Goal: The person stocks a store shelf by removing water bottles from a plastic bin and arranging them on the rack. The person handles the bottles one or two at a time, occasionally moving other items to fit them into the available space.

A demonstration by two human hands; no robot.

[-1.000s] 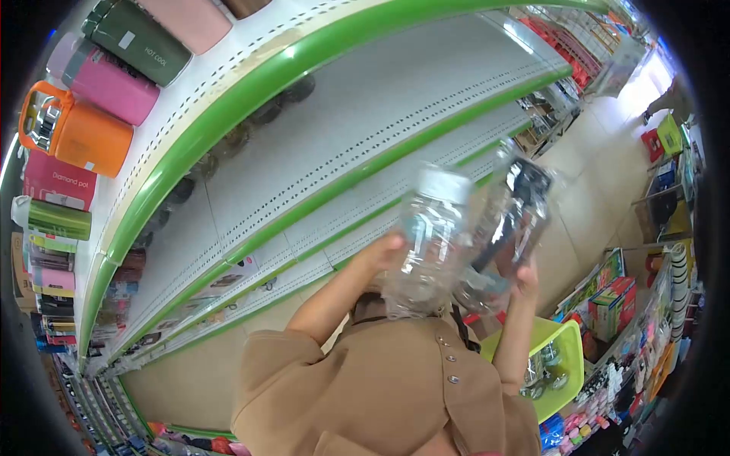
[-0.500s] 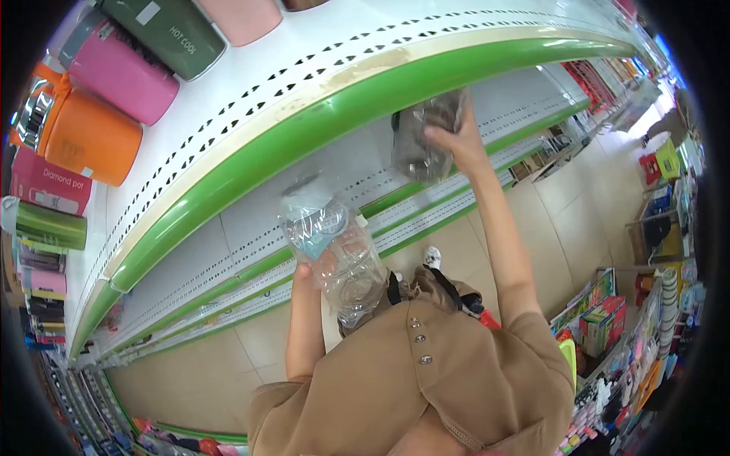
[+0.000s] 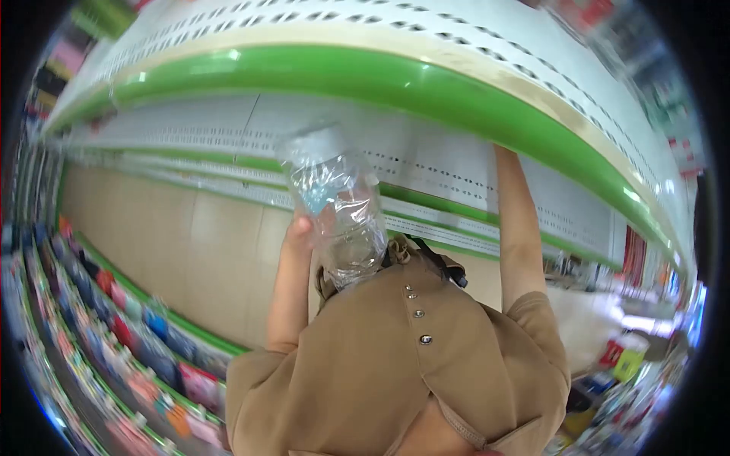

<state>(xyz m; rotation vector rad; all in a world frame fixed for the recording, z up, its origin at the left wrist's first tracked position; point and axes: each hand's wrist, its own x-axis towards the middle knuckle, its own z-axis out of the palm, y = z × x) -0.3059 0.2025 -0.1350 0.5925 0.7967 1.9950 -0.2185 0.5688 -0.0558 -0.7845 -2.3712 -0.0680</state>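
Observation:
A clear plastic bottle [image 3: 353, 228] with a whitish lid and a blue label, wrapped in crinkled clear film, tilts in front of my chest. My left hand [image 3: 303, 229] is closed around its lower left side, with the fingers partly seen through the plastic. My right forearm [image 3: 521, 220] reaches up under the green-edged upper shelf [image 3: 319, 72]. The shelf edge hides my right hand, so its fingers and anything in them are out of sight. Below that edge lies the white perforated lower shelf [image 3: 437, 163].
More green-edged shelf levels [image 3: 449, 209] run beneath. Behind me on the left, a rack of packaged goods [image 3: 144, 342] lines the tiled aisle floor [image 3: 182, 220]. At the right are a yellow-green object [image 3: 630, 363] and blurred merchandise.
My right hand, earlier holding a dark translucent wrapped container, has gone under the upper shelf, out of sight. The view has swung right; the colourful cups have left it. My left hand keeps the bottle.

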